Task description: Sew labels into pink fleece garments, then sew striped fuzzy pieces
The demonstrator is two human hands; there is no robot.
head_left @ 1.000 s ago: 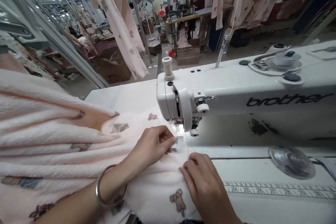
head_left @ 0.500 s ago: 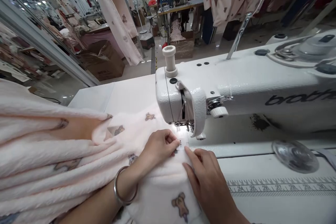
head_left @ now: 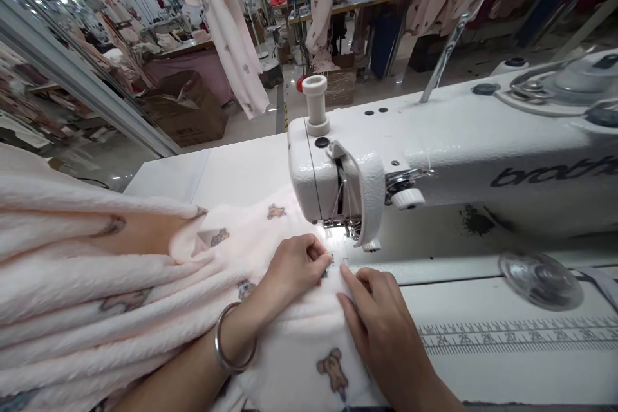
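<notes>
Pale pink fleece fabric (head_left: 294,351) with printed teddy bears lies across the bed of a white sewing machine (head_left: 454,135). A small white label (head_left: 339,259) rests on it just in front of the lit needle area (head_left: 345,230). My left hand (head_left: 295,265), with a bracelet on the wrist, pinches the label's left edge between thumb and forefinger. To the right, my right hand (head_left: 386,318) lies on the fabric edge, its forefinger touching the label's lower right corner and its thumb apart. The curled fingers of that hand are partly hidden.
Gathered fleece (head_left: 96,277) is heaped at the left. A clear round disc (head_left: 539,280) and a printed ruler (head_left: 506,338) are on the table at the right. Behind the machine stand a cardboard box (head_left: 186,112), hanging pink garments (head_left: 232,32) and other worktables.
The view has shifted slightly, and the machine appears a little further right. Both hands keep nearly the same place at the label. A hanging garment now covers where a person was visible behind.
</notes>
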